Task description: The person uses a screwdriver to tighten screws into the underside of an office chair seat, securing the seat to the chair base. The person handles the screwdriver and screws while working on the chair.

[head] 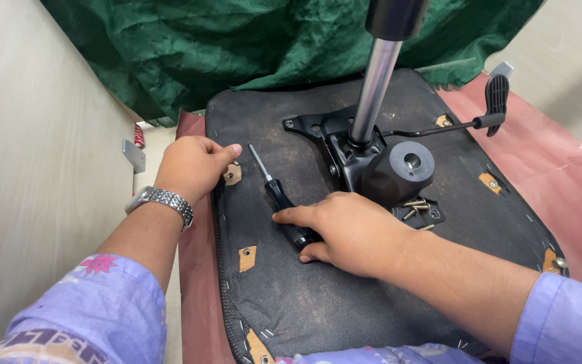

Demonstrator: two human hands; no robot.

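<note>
At the left a pale wall panel (28, 155) runs along my side, with a small metal bracket (133, 156) on its far end. My left hand (193, 165), watch (163, 199) on the wrist, is curled narrow and holds nothing, its thumb pressing the left edge of the upturned seat (291, 296) by a tan tab (232, 174). Next right, the screwdriver (281, 195) lies on the black fabric, tip pointing far, and my right hand (351, 232) closes over its handle, forefinger along it. The plate (335, 131) with the gas column (375, 84) sits on the seat; several loose screws (415, 209) lie beside it (so I judge the fixing unfinished). The lever (469, 114) reaches right. A red sheet (560, 182) lies under the seat, green cloth (223, 47) beyond.
</note>
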